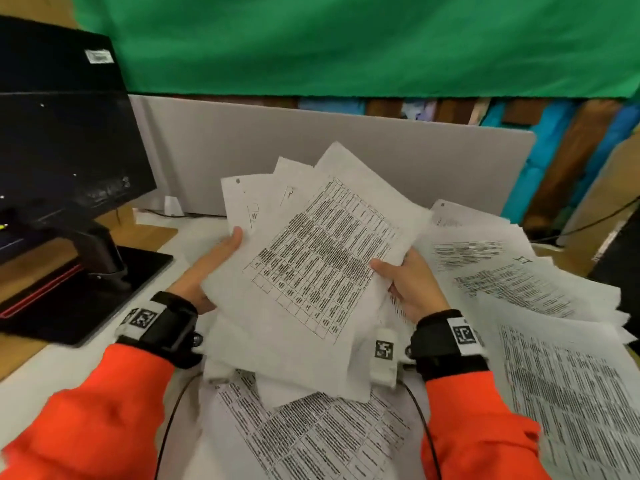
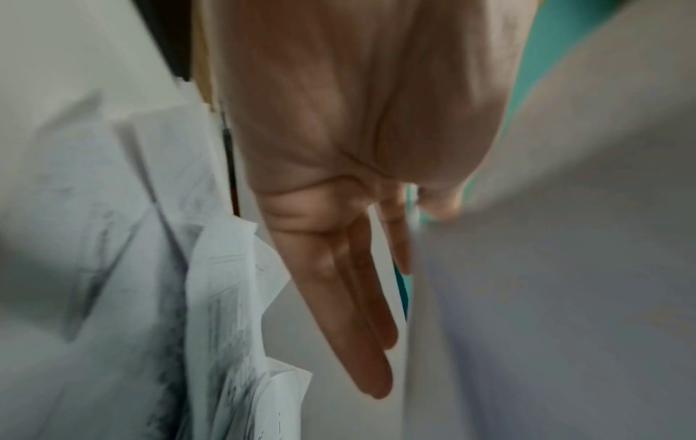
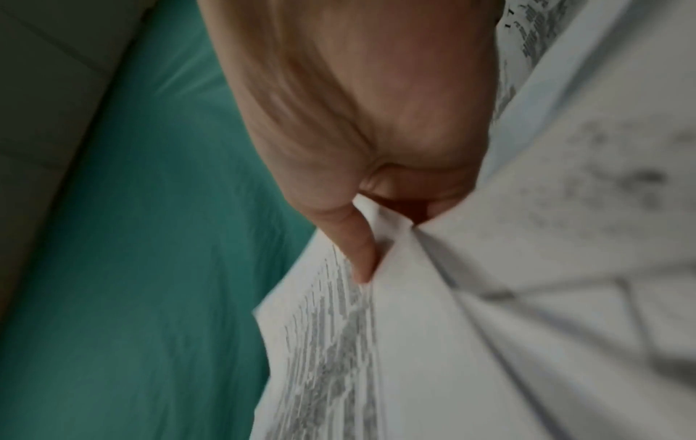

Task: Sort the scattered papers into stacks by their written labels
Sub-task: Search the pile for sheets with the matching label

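I hold a loose bundle of papers tilted up above the desk, its top sheet printed with a dense table. My left hand grips the bundle's left edge, thumb on top and fingers straight underneath. My right hand pinches the right edge, thumb on the top sheet. In the right wrist view one finger pokes between the sheets. More printed papers lie scattered on the desk to the right and under my wrists. No written label is readable.
A dark monitor on a black stand fills the left side. A grey partition closes the back of the desk, with green cloth above it. Thin black cables run from my wrists.
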